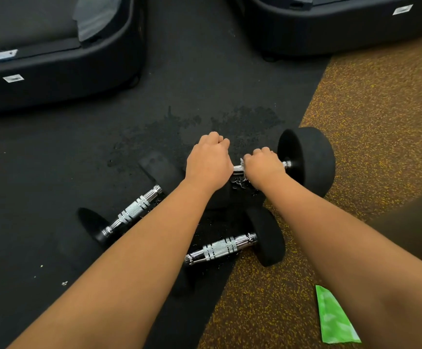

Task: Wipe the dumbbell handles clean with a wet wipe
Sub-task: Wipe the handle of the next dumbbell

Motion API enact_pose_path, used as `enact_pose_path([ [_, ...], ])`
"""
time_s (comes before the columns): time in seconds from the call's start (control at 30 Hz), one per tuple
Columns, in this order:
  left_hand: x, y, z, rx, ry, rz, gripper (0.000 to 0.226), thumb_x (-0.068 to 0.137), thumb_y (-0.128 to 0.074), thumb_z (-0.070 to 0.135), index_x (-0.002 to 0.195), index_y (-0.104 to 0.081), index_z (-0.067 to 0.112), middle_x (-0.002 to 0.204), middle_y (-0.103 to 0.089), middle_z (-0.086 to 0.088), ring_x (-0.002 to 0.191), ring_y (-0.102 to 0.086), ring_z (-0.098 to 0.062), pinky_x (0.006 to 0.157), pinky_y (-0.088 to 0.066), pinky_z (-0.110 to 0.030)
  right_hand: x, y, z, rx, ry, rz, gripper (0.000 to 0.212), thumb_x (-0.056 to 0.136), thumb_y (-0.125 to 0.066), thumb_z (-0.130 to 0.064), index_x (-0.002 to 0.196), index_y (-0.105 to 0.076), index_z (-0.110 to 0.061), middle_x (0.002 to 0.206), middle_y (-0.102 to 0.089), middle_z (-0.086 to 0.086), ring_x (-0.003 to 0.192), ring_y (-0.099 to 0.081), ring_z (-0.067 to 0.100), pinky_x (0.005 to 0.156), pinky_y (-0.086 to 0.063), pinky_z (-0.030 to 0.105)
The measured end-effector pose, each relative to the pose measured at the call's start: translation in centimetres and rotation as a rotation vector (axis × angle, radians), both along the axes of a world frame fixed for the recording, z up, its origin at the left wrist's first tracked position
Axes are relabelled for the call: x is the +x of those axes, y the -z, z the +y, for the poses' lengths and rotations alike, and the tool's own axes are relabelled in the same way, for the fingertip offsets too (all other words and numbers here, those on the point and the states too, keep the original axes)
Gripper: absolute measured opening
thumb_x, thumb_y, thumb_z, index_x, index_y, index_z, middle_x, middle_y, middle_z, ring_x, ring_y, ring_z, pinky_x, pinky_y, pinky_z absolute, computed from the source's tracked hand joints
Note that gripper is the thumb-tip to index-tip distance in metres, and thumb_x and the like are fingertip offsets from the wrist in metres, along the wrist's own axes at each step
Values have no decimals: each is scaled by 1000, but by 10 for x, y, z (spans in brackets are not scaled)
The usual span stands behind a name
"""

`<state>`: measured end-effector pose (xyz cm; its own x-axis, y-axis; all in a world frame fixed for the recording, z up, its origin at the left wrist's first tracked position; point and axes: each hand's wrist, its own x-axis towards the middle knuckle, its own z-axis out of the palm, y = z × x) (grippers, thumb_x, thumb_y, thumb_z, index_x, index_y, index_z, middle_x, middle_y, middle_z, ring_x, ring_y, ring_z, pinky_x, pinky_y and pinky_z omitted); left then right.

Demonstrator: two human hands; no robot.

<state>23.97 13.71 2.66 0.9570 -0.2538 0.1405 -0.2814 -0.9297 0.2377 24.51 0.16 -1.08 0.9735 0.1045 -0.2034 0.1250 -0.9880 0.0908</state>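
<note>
Three black dumbbells with chrome knurled handles lie on the floor. On the far dumbbell [306,159], my right hand [264,167] is wrapped around the handle, and a sliver of white wet wipe [241,161] shows at its thumb side. My left hand [208,161] is closed over that dumbbell's left end, whose weight is mostly hidden under my wrist. The left dumbbell [135,210] and the near dumbbell [221,248] lie untouched, partly under my forearms.
A green wipe packet [334,318] lies on the speckled brown floor at lower right. Two black machine bases [61,71] [330,28] stand at the back. A dark wet patch [179,127] marks the black mat [41,172].
</note>
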Motion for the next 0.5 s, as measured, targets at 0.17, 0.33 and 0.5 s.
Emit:
enact_pose_path([
  [0.17, -2, 1, 0, -8, 5, -12, 31, 95, -44, 15, 119, -63, 8, 117, -56, -5, 109, -51, -24, 86, -47, -36, -7, 3, 10, 82, -78, -80, 27, 95, -43, -18, 118, -50, -7, 118, -54, 13, 108, -47, 28, 87, -42, 38],
  [0.33, -3, 2, 0, -25, 1, -17, 32, 95, -46, 15, 122, -63, 8, 119, -57, -6, 111, -52, -25, 88, -46, -39, -5, 2, -3, 127, -66, -17, 27, 97, -40, -18, 121, -46, -6, 120, -53, 14, 112, -47, 30, 89, -42, 40],
  [0.5, -4, 0, 1, -13, 17, -12, 33, 96, -44, 16, 123, -61, 9, 119, -56, -6, 111, -51, -25, 88, -44, -37, 0, -6, -22, 44, 100, 117, 32, 90, -49, -11, 122, -46, -4, 123, -52, 16, 116, -44, 32, 91, -43, 42],
])
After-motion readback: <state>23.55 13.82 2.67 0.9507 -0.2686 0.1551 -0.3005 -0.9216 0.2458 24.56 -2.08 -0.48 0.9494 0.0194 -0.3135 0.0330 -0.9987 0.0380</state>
